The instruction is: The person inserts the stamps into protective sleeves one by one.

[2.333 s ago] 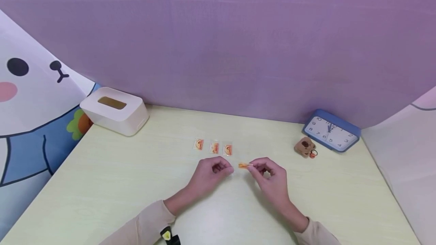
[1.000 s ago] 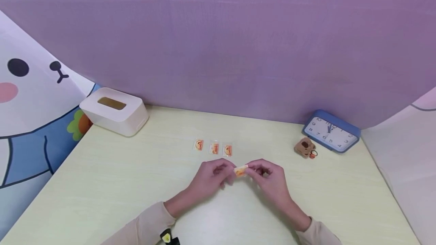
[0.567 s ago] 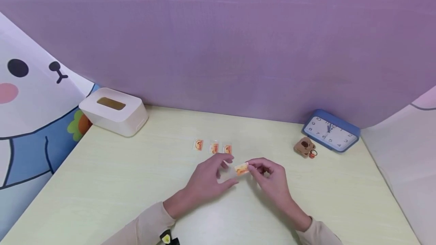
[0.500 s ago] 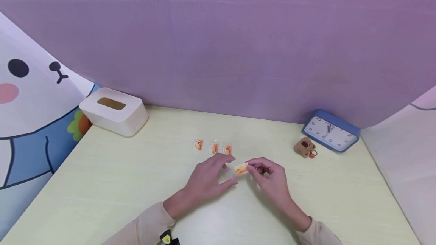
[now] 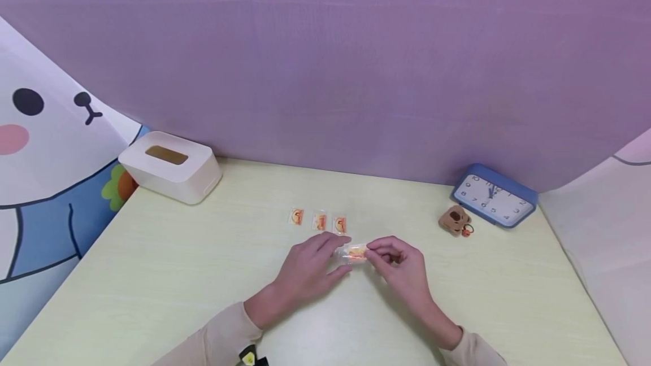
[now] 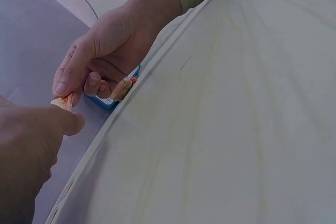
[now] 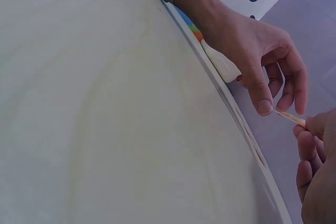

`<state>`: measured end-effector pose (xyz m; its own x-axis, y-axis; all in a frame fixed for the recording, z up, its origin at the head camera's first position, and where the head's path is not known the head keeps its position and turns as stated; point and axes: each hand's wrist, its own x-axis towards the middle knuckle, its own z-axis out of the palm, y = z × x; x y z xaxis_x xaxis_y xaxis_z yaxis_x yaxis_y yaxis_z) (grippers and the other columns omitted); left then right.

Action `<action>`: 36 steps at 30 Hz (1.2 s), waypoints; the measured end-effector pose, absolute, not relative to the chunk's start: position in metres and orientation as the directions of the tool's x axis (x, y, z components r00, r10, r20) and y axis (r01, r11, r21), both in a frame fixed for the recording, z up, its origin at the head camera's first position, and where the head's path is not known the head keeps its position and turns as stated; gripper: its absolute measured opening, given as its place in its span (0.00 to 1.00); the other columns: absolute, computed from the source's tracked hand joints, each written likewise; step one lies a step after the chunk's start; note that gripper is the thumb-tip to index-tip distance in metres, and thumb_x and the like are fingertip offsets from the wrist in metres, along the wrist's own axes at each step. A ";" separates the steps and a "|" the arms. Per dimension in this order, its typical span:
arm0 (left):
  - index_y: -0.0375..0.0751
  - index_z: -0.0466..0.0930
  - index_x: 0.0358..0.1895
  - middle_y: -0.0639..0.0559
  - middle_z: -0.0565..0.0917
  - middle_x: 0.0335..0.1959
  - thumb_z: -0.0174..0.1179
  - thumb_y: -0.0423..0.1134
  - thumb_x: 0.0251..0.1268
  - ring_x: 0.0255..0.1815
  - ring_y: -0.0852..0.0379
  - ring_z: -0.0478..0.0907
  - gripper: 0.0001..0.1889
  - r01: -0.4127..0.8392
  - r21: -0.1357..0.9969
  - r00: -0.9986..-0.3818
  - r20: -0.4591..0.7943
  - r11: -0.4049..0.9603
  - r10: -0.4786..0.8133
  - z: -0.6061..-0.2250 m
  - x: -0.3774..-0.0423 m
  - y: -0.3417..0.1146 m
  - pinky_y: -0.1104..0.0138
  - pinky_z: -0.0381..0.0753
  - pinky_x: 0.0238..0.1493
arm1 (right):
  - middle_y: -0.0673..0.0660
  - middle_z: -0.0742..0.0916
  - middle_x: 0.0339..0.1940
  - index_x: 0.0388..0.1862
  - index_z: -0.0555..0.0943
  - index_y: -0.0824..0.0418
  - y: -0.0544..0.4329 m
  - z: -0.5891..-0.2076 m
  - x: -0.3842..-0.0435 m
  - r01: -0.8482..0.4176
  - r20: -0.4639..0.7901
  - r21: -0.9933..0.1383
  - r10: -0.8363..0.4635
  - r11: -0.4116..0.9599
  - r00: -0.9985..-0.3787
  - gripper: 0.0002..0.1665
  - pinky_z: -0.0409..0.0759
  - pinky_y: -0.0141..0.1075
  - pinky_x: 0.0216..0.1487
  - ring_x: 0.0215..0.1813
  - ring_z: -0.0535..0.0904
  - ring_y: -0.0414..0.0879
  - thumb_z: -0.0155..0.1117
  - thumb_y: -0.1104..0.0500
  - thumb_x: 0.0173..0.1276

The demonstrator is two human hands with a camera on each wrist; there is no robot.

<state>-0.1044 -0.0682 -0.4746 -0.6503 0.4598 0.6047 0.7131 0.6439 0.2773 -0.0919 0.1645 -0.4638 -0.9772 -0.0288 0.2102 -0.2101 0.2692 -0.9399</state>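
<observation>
A small orange-and-white picture piece, much like a postage stamp [image 5: 356, 253], is held above the table between both hands, with clear plastic film around it. My right hand [image 5: 399, 267] pinches its right end between thumb and fingers. Thumb and forefinger of my left hand [image 5: 310, 267] stand apart at the film's left end, framing it. Seen from the right wrist, the left thumb is close to the tip of the thin, edge-on stamp [image 7: 291, 118]; contact there is hard to tell. From the left wrist, only a bit of the orange stamp [image 6: 64, 101] shows between the hands.
Three similar stamps in clear sleeves lie in a row beyond my hands, among them a middle stamp [image 5: 319, 221]. A white tissue box [image 5: 173, 165] stands at the back left. At the back right are a blue clock [image 5: 493, 196] and a brown bear keychain [image 5: 454, 219].
My left hand first came close to the stamp with bunched fingers, then spread its thumb and forefinger. The stamp moved slightly left, and clear film now shows at its left end.
</observation>
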 end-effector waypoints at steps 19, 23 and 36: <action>0.41 0.88 0.59 0.53 0.89 0.50 0.86 0.48 0.59 0.41 0.61 0.87 0.28 0.732 0.320 -0.625 0.667 0.602 0.405 -0.479 -0.107 -0.067 0.71 0.87 0.38 | 0.57 0.89 0.31 0.43 0.92 0.63 0.168 -0.466 -0.088 -0.319 0.310 -0.914 -0.077 0.250 -0.948 0.08 0.78 0.28 0.26 0.26 0.78 0.38 0.74 0.74 0.73; 0.41 0.88 0.60 0.52 0.89 0.51 0.85 0.47 0.59 0.41 0.61 0.86 0.28 0.729 0.331 -0.633 0.660 0.600 0.405 -0.479 -0.107 -0.066 0.72 0.87 0.39 | 0.55 0.90 0.33 0.43 0.92 0.63 0.168 -0.467 -0.088 -0.350 0.338 -0.903 -0.091 0.249 -0.937 0.09 0.79 0.28 0.26 0.26 0.79 0.38 0.74 0.75 0.72; 0.42 0.88 0.60 0.51 0.89 0.52 0.83 0.46 0.62 0.45 0.59 0.87 0.26 0.739 0.310 -0.622 0.654 0.597 0.431 -0.477 -0.106 -0.066 0.70 0.89 0.44 | 0.56 0.90 0.37 0.44 0.92 0.62 0.169 -0.471 -0.090 -0.451 0.425 -0.859 -0.154 0.241 -0.892 0.12 0.80 0.29 0.25 0.27 0.78 0.37 0.73 0.77 0.71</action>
<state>-0.1061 -0.0665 -0.4770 -0.6221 0.4306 0.6539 0.7395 0.5975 0.3102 -0.0895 0.1685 -0.4714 -0.8919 -0.1537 0.4254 -0.4514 0.2412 -0.8591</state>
